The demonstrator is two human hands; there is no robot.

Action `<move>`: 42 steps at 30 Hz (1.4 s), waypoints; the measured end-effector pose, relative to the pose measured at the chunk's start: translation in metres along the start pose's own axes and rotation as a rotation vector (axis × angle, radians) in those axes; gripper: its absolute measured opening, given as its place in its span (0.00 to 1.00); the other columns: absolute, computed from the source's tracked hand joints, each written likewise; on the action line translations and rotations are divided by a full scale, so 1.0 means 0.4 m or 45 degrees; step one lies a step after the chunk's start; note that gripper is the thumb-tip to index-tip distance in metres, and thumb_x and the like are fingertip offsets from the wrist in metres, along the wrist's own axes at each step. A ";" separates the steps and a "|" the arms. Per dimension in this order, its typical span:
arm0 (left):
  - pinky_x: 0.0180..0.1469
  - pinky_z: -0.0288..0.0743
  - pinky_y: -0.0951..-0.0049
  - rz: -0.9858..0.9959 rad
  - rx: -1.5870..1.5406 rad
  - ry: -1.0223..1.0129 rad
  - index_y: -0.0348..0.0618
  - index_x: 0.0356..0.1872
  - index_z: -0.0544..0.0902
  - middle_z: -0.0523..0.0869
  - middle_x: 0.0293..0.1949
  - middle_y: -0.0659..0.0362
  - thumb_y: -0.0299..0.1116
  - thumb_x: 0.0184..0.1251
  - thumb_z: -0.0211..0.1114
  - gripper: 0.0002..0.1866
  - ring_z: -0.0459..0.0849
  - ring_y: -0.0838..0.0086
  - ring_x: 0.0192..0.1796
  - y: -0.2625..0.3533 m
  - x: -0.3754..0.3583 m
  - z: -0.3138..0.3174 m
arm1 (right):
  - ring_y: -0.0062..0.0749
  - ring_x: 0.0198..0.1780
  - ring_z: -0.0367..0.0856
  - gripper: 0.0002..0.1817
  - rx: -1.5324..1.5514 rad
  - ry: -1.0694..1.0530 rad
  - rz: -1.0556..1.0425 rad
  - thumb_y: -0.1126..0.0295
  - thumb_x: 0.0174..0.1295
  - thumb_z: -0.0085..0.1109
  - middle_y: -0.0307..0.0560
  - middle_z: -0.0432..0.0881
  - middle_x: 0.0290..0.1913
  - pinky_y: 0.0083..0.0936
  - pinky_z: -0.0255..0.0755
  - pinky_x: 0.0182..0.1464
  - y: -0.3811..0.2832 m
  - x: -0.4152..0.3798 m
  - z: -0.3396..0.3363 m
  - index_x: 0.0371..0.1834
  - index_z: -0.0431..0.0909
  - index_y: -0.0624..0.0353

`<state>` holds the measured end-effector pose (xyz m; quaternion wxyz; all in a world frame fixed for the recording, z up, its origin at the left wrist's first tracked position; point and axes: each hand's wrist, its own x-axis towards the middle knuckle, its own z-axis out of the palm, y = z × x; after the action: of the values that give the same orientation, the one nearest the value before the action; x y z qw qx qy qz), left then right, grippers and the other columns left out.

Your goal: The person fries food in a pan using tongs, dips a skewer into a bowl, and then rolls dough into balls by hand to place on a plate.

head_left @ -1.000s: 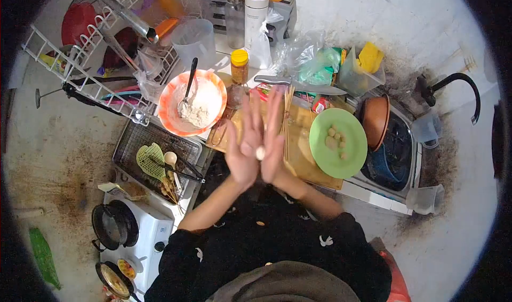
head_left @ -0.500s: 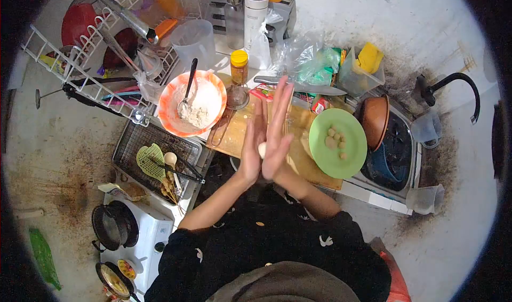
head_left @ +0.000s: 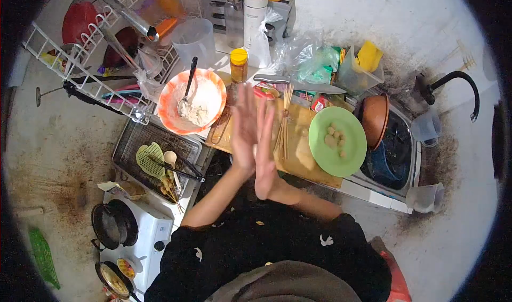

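My left hand [head_left: 244,131] and my right hand [head_left: 265,155] are palm to palm above the front of the wooden cutting board [head_left: 296,168], fingers stretched out and slightly blurred. A small pale dough ball is pressed between the palms, now almost wholly hidden by them. Several small dough balls [head_left: 342,144] lie on the green plate [head_left: 325,166] to the right. Left of my hands, an orange-and-white bowl [head_left: 166,115] holds floury dough [head_left: 196,114] with a dark-handled spoon [head_left: 190,80] standing in it. A bundle of wooden skewers [head_left: 285,128] rests on the board beside my right hand.
Behind the board are a knife [head_left: 320,88], a yellow-capped jar [head_left: 239,67] and plastic bags [head_left: 304,56]. The sink [head_left: 400,187] with a brown bowl [head_left: 375,121] is at right. At left are a dish rack [head_left: 80,83], a wire-rack tray [head_left: 125,158] and a stove [head_left: 152,238].
Both hands have shifted left, uncovering the skewers. My left hand has slid forward and my right hand back against each other; the dough ball has gone from sight between them.
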<state>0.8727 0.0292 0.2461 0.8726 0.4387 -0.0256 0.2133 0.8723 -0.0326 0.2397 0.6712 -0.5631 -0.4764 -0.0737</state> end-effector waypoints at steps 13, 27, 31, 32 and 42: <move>0.70 0.32 0.69 -0.177 -0.338 -0.102 0.47 0.69 0.41 0.45 0.70 0.60 0.55 0.69 0.30 0.33 0.40 0.71 0.71 0.034 -0.002 -0.001 | 0.50 0.71 0.27 0.48 -0.131 -0.063 0.070 0.37 0.59 0.13 0.65 0.27 0.69 0.39 0.20 0.68 0.002 -0.050 0.002 0.65 0.26 0.75; 0.70 0.35 0.69 0.108 -0.113 0.050 0.42 0.68 0.44 0.47 0.69 0.53 0.43 0.70 0.37 0.29 0.44 0.67 0.71 0.022 0.003 0.020 | 0.52 0.71 0.26 0.46 -0.061 0.025 0.046 0.40 0.60 0.19 0.67 0.28 0.69 0.41 0.21 0.68 0.015 -0.043 -0.006 0.66 0.28 0.72; 0.69 0.37 0.68 -0.299 0.408 -0.074 0.44 0.68 0.45 0.46 0.70 0.56 0.41 0.71 0.36 0.28 0.44 0.68 0.71 -0.029 -0.062 -0.006 | 0.47 0.72 0.27 0.44 -0.333 0.170 0.265 0.43 0.62 0.19 0.65 0.28 0.69 0.39 0.21 0.68 -0.008 0.035 -0.036 0.66 0.29 0.73; 0.70 0.37 0.69 -0.398 0.438 -0.089 0.44 0.68 0.46 0.46 0.70 0.56 0.42 0.71 0.37 0.28 0.45 0.68 0.71 -0.039 -0.065 -0.015 | 0.45 0.72 0.27 0.43 -0.266 0.233 0.206 0.43 0.62 0.19 0.64 0.28 0.69 0.39 0.21 0.68 -0.009 0.040 -0.032 0.66 0.29 0.73; 0.70 0.33 0.66 -0.282 0.206 -0.218 0.44 0.68 0.43 0.45 0.70 0.55 0.59 0.66 0.28 0.37 0.43 0.66 0.71 -0.010 -0.071 -0.002 | 0.47 0.71 0.23 0.47 0.150 0.284 0.371 0.35 0.57 0.09 0.59 0.21 0.69 0.41 0.23 0.68 0.011 0.006 -0.031 0.66 0.22 0.66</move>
<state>0.8483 0.0176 0.2360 0.8472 0.5243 -0.0341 0.0790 0.8833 -0.0401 0.2397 0.7552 -0.5742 -0.3160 -0.0098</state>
